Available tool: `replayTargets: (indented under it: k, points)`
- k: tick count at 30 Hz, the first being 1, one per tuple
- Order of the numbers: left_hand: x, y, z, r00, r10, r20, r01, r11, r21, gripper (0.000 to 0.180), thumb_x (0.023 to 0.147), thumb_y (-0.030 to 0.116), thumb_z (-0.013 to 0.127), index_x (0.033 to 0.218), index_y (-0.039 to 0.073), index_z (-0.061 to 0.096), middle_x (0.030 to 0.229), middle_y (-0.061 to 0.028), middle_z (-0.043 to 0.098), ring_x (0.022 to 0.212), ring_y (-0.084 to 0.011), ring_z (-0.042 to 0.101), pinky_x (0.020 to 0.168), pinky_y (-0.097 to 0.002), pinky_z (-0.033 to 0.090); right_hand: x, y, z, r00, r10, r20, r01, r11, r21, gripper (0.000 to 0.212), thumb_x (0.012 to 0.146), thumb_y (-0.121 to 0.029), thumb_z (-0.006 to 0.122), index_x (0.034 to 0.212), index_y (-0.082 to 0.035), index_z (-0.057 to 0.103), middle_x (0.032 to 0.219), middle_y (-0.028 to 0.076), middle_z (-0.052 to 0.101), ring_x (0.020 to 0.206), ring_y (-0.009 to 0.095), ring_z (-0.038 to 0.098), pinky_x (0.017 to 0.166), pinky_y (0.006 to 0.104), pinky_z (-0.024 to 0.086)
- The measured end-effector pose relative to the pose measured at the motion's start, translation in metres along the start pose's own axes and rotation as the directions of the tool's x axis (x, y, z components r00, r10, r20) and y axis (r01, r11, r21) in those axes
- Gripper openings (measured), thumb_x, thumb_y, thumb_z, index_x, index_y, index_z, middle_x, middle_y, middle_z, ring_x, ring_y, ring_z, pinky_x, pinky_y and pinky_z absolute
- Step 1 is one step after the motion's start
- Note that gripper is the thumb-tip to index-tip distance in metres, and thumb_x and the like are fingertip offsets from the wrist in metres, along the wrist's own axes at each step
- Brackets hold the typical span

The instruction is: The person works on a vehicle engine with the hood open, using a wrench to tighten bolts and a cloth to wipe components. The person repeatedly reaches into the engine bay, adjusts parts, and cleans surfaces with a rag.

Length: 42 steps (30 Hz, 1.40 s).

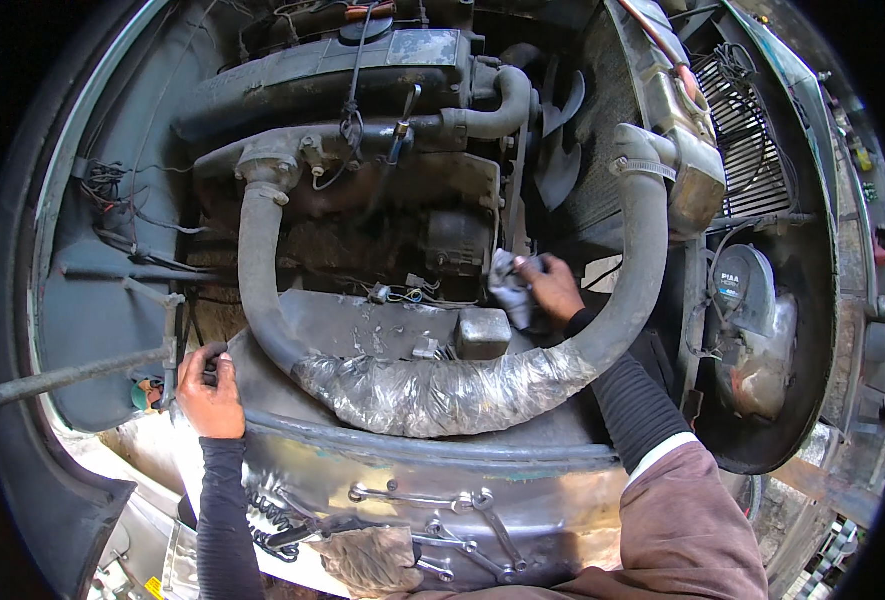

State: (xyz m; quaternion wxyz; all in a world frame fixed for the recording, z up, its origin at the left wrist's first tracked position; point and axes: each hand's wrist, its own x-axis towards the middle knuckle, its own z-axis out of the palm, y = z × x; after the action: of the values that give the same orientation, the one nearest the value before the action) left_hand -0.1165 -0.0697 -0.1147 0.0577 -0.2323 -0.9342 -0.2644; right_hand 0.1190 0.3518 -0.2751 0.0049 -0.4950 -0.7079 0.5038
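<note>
Rag, grey and crumpled, held within the curve of the hose. It lies at the left of the right hand, at the fingertips; its longer axis, loosely defined, runs from far left to near right. The right hand is plainly the nearer one and is closed on the rag between thumb and fingers. Its forearm passes beneath the hose, so reach is judged to be bounded by that bend. The left hand stands well apart, to the left and outside the curve, near the end of a rod; its fingers are bent, but whether they grip anything cannot be told.

Just nearer the person than the rag: box. Beyond it: fan, beside the radiator. Far left: engine. Right: black disc. On the front panel: wrenches and brown cloth.

Counts: hands, two; rag, hose, rod, box, fan, radiator, engine, disc and brown cloth, one each; wrenches, at least four, overlapping, exact number uncertain.
</note>
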Motion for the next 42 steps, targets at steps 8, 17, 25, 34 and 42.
replayTargets:
  k: [8,17,25,34,42]
  points:
    - [-0.001,0.003,-0.002,0.999,-0.03,0.02,0.03,0.999,-0.01,0.014,0.084,0.005,0.064,0.097,0.001,0.069,0.091,-0.012,0.066,0.081,-0.027,0.064,0.076,-0.0375,0.051,0.009,-0.014,0.001,0.947,-0.125,0.296,0.201,0.949,-0.243,0.065,0.083,-0.037,0.081,0.126,0.008,0.061,0.116,0.022,0.07,0.107,0.032,0.067,0.094,0.0398,0.049]
    - [0.001,0.004,-0.002,0.998,-0.043,0.038,0.042,0.999,0.031,0.015,0.083,0.006,0.064,0.096,0.001,0.07,0.09,-0.0131,0.066,0.08,-0.0273,0.065,0.074,-0.0378,0.051,0.055,0.032,0.007,0.869,0.062,0.492,-0.14,0.982,0.125,0.05,0.083,-0.029,0.082,0.116,0.006,0.068,0.102,0.012,0.073,0.093,0.018,0.066,0.086,0.0349,0.05]
    - [-0.002,-0.001,-0.005,1.0,-0.007,0.02,0.007,1.0,0.019,0.015,0.082,0.003,0.063,0.095,0.001,0.07,0.091,-0.0135,0.068,0.08,-0.0279,0.065,0.075,-0.0377,0.051,0.019,0.015,0.016,0.787,-0.581,0.208,0.617,0.746,-0.252,0.03,0.073,-0.007,0.076,0.101,-0.002,0.064,0.095,0.018,0.065,0.087,0.038,0.066,0.077,0.0413,0.052]
    - [-0.001,0.001,-0.004,1.0,-0.009,0.027,0.01,0.999,-0.032,0.014,0.083,0.002,0.063,0.095,0.0,0.069,0.088,-0.0131,0.068,0.077,-0.0262,0.065,0.073,-0.0364,0.052,-0.001,0.019,0.014,0.816,-0.577,0.017,0.552,0.772,-0.316,0.023,0.078,-0.006,0.071,0.101,-0.003,0.066,0.096,0.016,0.067,0.088,0.037,0.067,0.081,0.0427,0.053]
    - [0.006,0.015,0.037,0.996,0.001,0.084,0.012,0.988,-0.155,0.014,0.084,0.004,0.062,0.095,0.0,0.069,0.087,-0.0117,0.068,0.075,-0.0234,0.064,0.071,-0.0351,0.051,0.106,0.184,-0.079,0.996,0.062,-0.064,-0.062,0.998,-0.003,0.043,0.086,-0.03,0.076,0.117,-0.001,0.07,0.109,0.014,0.072,0.099,0.025,0.066,0.091,0.0379,0.048]
